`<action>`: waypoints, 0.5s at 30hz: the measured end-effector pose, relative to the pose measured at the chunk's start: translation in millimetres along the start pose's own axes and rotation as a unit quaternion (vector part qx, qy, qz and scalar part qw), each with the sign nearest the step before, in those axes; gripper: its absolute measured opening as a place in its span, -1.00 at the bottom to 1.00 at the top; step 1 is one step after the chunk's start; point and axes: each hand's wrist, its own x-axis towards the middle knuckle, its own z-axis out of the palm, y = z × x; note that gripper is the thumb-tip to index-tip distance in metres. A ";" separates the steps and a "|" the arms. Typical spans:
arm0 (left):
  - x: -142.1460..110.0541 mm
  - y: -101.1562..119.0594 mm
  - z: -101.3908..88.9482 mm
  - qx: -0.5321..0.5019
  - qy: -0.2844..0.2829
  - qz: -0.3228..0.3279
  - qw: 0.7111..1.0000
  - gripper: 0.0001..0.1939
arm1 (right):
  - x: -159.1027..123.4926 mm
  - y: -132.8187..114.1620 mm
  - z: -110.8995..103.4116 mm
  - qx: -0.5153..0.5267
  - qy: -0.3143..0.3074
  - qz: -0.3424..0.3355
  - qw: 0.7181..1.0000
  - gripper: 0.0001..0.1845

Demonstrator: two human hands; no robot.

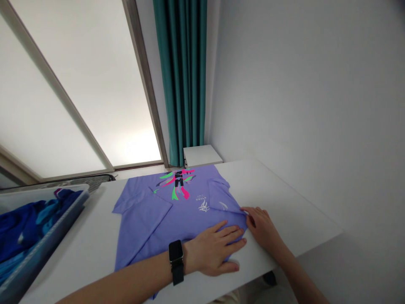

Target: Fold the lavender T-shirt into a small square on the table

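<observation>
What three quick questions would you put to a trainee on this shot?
1. True or false: the black-strapped watch is on the person's right wrist.
2. Which hand lies flat on the lavender shirt, the left hand or the right hand?
3. What colour is the clothing in the storage bin beside the shirt?

Key:
1. False, it is on the left wrist.
2. The left hand.
3. Mainly blue.
</observation>
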 end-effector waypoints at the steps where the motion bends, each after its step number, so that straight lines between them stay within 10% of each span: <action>1: 0.3 0.7 -0.3 -0.007 0.000 0.001 1.000 -0.36 | 0.0 0.0 -0.1 -0.001 0.000 0.001 1.000 -0.64; 7: 4.4 -10.9 -16.2 -0.027 0.027 -0.038 0.999 -0.52 | 0.9 -4.0 -4.8 -0.013 -0.004 0.002 1.000 -0.67; 15: 3.4 -81.6 -35.5 0.078 0.056 -0.193 0.977 -0.81 | 1.1 -7.9 -6.5 -0.025 0.030 0.025 0.999 -0.80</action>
